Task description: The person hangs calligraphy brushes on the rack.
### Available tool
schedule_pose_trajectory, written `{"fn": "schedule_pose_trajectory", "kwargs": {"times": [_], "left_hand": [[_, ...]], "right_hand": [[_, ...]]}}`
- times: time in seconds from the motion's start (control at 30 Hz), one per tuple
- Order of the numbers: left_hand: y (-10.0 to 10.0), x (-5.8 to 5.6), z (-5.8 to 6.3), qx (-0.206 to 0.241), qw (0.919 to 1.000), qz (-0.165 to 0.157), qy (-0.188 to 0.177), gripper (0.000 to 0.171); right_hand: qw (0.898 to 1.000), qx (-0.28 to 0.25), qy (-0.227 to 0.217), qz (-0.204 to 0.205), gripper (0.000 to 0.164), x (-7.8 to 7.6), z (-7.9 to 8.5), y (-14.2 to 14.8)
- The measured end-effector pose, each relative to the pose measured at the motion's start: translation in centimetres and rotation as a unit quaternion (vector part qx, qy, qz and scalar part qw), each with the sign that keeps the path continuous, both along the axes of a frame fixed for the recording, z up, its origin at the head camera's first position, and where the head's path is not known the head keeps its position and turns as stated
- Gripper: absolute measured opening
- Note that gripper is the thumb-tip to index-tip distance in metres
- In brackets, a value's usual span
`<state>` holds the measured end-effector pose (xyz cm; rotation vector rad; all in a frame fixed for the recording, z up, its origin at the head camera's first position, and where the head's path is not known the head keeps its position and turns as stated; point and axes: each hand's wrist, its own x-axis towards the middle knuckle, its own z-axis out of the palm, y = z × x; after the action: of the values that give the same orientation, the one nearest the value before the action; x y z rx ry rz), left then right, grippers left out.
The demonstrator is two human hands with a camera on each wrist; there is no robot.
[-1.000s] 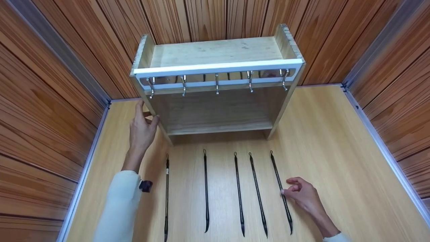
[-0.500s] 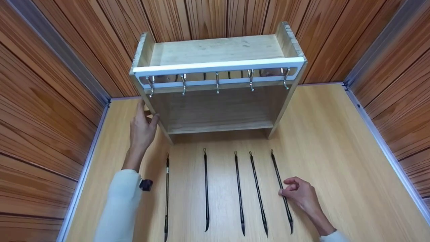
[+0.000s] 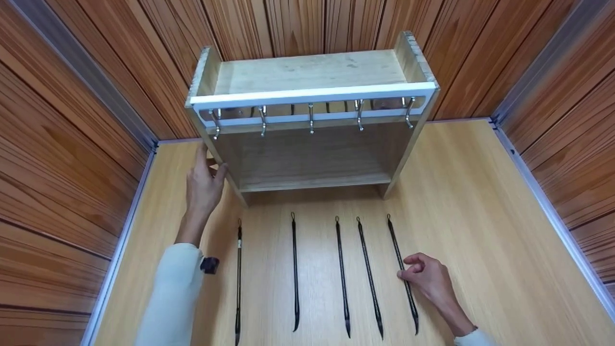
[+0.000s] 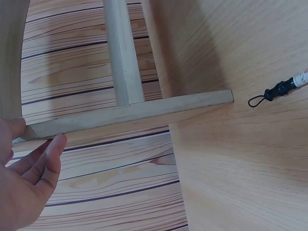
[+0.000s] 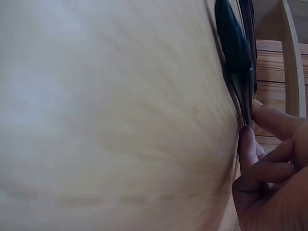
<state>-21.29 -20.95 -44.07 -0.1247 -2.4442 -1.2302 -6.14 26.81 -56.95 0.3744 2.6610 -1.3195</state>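
Note:
My left hand [image 3: 204, 187] grips the left side panel of a wooden shelf [image 3: 314, 163]; in the left wrist view its thumb lies on one face of the panel [image 4: 130, 111] and its fingers on the other. At the lower right, my right hand [image 3: 432, 278] pinches the shaft of the rightmost black calligraphy brush [image 3: 396, 245] between thumb and fingertip, low over the table. That brush has a loop at its far end and its tip points toward me. Close up in the right wrist view, the dark brush [image 5: 236, 43] runs past the pinching fingers.
Several more brushes, such as the far left one [image 3: 239, 274] and the middle one [image 3: 294, 269], lie roughly parallel on the table [image 3: 480, 192]. A white rail [image 3: 312, 95] with several metal hooks [image 3: 311, 120] crosses the shelf's front. Wood-plank walls [image 3: 298, 24] enclose the table.
My right hand has shifted slightly left, its thumb now reaching across the rightmost brush. My left hand keeps its grip on the shelf; the brushes stay where they lay.

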Motion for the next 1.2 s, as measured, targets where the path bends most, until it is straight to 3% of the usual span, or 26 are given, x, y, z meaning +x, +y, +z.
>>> {"fn": "schedule_pose_trajectory", "kwargs": {"times": [0.77,0.93,1.2], "left_hand": [[0.1,0.0,-0.3,-0.002,1.0,0.007,-0.006,0.066],[0.2,0.1,-0.1,0.003,0.9999,0.009,-0.009,0.066],[0.2,0.1,-0.1,0.0,0.9999,0.011,-0.009,0.065]], "right_hand": [[0.999,0.033,0.022,-0.006,0.015,0.0,0.1,-0.6],[0.999,0.026,0.032,-0.01,0.014,-0.2,0.8,-0.6],[0.996,0.021,0.088,-0.015,0.01,-0.4,2.7,-0.9]]}}
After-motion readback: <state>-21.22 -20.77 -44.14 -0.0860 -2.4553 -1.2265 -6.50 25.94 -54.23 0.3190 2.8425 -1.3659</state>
